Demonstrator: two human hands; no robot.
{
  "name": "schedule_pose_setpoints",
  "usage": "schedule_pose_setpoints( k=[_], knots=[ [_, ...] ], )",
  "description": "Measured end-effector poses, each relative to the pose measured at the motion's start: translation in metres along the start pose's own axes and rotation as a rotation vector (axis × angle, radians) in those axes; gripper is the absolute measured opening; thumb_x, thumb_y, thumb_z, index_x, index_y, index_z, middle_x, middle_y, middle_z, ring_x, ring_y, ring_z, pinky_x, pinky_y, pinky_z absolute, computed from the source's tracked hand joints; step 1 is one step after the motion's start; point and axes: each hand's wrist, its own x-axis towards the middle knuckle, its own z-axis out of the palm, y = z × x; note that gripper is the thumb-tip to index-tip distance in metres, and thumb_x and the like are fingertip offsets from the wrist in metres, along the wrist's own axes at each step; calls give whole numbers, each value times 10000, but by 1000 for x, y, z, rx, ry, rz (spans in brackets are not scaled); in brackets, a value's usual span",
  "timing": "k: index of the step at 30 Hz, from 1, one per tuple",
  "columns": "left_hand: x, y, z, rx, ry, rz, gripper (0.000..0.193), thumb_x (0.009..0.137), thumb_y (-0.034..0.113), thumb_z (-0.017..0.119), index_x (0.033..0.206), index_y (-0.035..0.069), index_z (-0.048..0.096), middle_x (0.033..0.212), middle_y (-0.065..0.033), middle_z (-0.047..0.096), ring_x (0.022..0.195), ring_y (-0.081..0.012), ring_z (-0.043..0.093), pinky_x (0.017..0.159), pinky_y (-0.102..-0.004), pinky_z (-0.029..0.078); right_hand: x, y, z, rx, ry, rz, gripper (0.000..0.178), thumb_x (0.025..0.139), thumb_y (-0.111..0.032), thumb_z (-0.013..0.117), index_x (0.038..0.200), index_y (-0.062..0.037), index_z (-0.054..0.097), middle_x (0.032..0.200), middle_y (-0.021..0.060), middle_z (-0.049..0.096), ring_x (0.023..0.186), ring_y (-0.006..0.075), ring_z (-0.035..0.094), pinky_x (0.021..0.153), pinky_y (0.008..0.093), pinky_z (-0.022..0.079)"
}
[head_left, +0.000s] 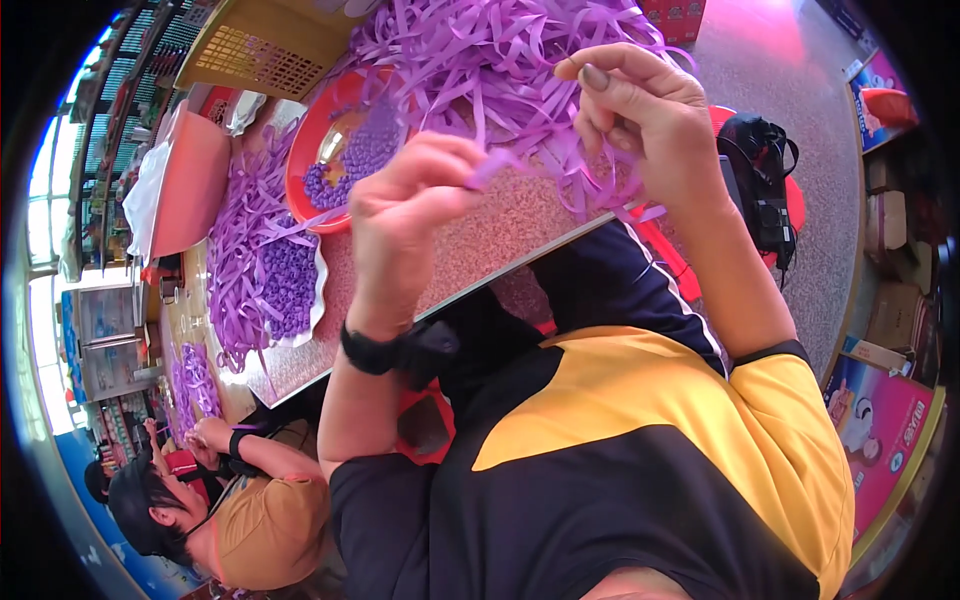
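Note:
My left hand [408, 205], with a black band on its wrist, is closed in a pinch on a short purple ribbon [492, 168] above the table edge. Higher and to the right, my right hand [655, 115] has its thumb and forefinger pressed together; whatever lies between those tips is too fine to make out. Purple strands [600, 190] hang below and behind its curled fingers. Beyond both hands spreads a large heap of purple ribbons [480, 60]. Left of the heap, an orange-red bowl [294, 180] contains small purple beads [368, 150].
More purple ribbons [235, 240] and a white-edged tray [320, 290] of purple beads [290, 285] lie left on the table [450, 265]. A yellow basket [260, 50] and pink bin [190, 180] stand behind. Another person [260, 520] works at lower left. A black bag [755, 170] rests at right.

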Motion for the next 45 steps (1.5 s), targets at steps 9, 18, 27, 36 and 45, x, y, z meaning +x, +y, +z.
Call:
schedule_pose_setpoints(
  k=[9,18,27,36,45],
  knots=[
    [-73,-28,-43,-889,316,-171,136,826,70,547,900,-11,627,912,-176,640,1039,-328,574,836,-385,460,9,18,56,-34,-466,56,141,932,22,571,1024,26,678,1055,135,697,634,91,619,538,193,462],
    [-97,-34,-42,-1108,302,-105,121,827,80,536,893,-6,588,833,-155,583,982,-320,588,648,-333,475,14,23,105,-177,-736,344,98,942,-100,635,958,-15,683,847,35,660,588,54,571,524,189,402],
    [-97,-16,-49,-969,212,-235,139,888,17,519,970,-40,616,843,-151,611,799,-274,650,513,-315,515,22,7,104,-190,-706,227,71,943,-72,618,952,-13,657,758,-15,611,569,32,532,489,181,364],
    [-103,-23,-45,-915,396,-289,184,985,79,557,1110,-38,625,836,-105,623,785,-238,661,591,-309,516,19,30,96,-645,-443,-470,116,902,34,620,1001,-6,666,848,30,654,730,101,586,668,241,482],
    [-107,-19,-52,-965,582,-336,389,1045,313,440,1218,-1,591,1004,-132,663,956,-309,658,715,-362,512,-1,40,101,-321,-472,56,110,928,-1,629,1016,-19,693,825,3,640,695,62,573,642,208,486]
  ],
)
